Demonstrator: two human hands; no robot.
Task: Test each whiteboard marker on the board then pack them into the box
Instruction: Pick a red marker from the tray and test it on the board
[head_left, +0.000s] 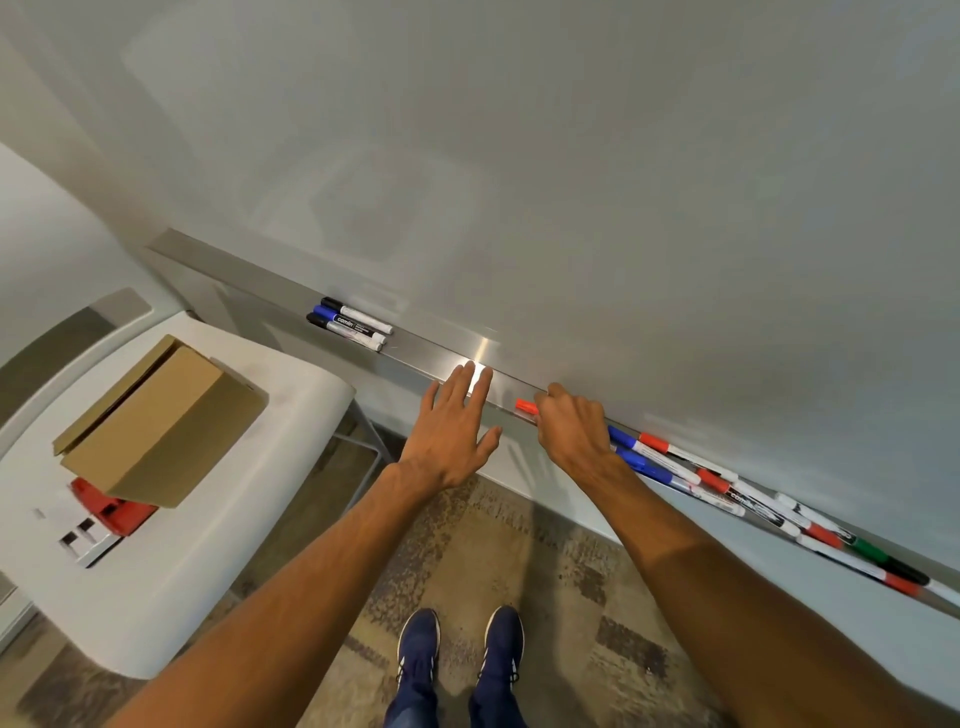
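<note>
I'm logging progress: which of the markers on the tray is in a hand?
The red-capped marker gripped by the right hand, only its cap end showing. The left trio and the right cluster lie untouched on the tray.

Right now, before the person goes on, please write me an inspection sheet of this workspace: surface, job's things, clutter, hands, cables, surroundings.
Surface: whiteboard shows no marks; metal tray runs along its lower edge.
Job's things: three markers, black and blue caps, lie together on the tray's left part; row of markers, mixed colours, lies on its right part; cardboard box sits on the white table.
Clutter: red object partly under the box.
Hands: left hand open, fingers spread over the tray; right hand grips a red-capped marker at the tray.
Cables: nothing seen.
Surroundings: patterned carpet, blue shoes.
</note>
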